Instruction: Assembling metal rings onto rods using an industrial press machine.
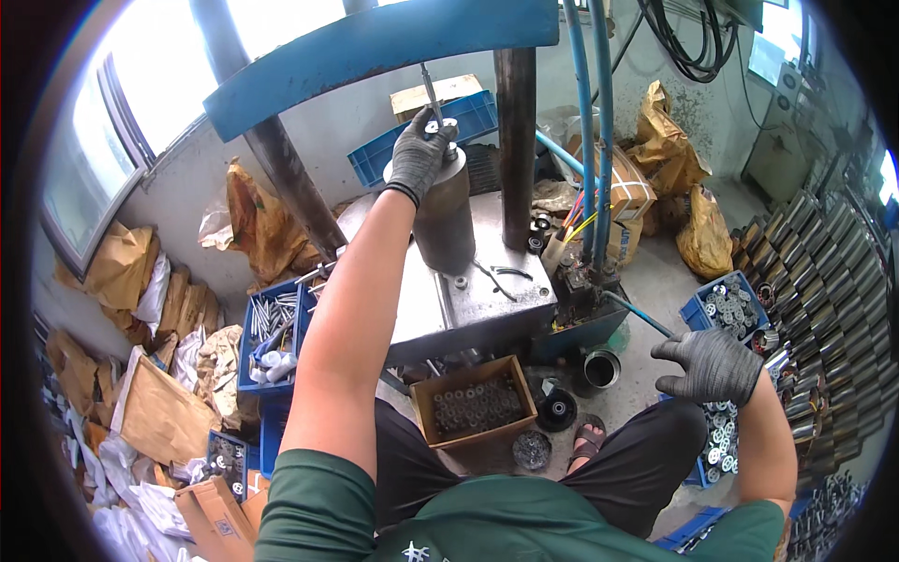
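My left hand, in a grey glove, reaches to the top of a thick steel cylinder standing on the metal plate of a press. Its fingers close around an upright thin metal rod beside small silver round parts; the fingertips are partly hidden. On the right, my right hand, gloved alike, is at the end of a blue lever. That lever runs under the curled fingers, and its tip is out of sight. Pliers lie on the plate to the right of the cylinder.
The blue press beam and its dark posts frame the cylinder. A cardboard box of small metal parts sits below. Blue crates flank both sides. Stacked metal tubes line the right; paper sacks fill the left.
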Motion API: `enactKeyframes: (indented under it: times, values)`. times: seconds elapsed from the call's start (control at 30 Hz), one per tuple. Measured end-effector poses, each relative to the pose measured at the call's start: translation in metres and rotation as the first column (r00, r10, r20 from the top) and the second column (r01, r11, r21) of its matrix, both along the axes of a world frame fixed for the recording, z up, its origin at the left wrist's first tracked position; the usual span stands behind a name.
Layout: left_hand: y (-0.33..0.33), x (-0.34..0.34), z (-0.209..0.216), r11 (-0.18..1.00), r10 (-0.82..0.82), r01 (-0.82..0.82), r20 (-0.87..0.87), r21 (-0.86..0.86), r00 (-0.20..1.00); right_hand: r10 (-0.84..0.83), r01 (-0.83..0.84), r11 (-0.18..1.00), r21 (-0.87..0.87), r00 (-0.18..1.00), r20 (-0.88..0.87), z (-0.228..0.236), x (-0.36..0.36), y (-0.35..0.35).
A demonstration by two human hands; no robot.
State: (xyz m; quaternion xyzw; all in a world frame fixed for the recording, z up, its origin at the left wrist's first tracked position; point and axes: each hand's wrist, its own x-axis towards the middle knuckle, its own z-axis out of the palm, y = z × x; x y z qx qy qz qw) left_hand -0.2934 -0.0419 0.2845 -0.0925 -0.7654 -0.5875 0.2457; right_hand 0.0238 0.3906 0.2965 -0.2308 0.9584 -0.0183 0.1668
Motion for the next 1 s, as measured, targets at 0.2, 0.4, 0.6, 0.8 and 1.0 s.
enactKeyframes:
  times: [0.2,0.4,0.6,0.8,1.0]
  values:
    - [0.001,0.0,-0.002,0.993,-0.082,0.078,0.043,0.092,0.996,-0.131,0.13,0.974,-0.187,0.991,0.002,-0.033,0.026,0.0]
    - [-0.002,-0.005,-0.007,0.99,0.07,-0.077,-0.061,-0.115,0.996,-0.237,0.226,0.942,-0.249,0.971,-0.015,-0.064,0.052,0.0]
    - [-0.003,-0.016,-0.009,0.991,0.08,-0.08,-0.002,-0.107,0.997,-0.266,0.231,0.936,-0.267,0.959,-0.102,-0.07,0.053,-0.001]
    - [-0.002,-0.014,-0.009,0.999,0.006,-0.006,0.003,-0.033,1.0,-0.264,0.233,0.944,-0.234,0.958,-0.109,-0.056,0.049,-0.002]
    - [-0.001,-0.003,-0.004,0.996,0.017,-0.015,0.023,-0.086,1.0,-0.287,0.185,0.896,-0.403,0.934,-0.21,-0.043,0.032,0.004]
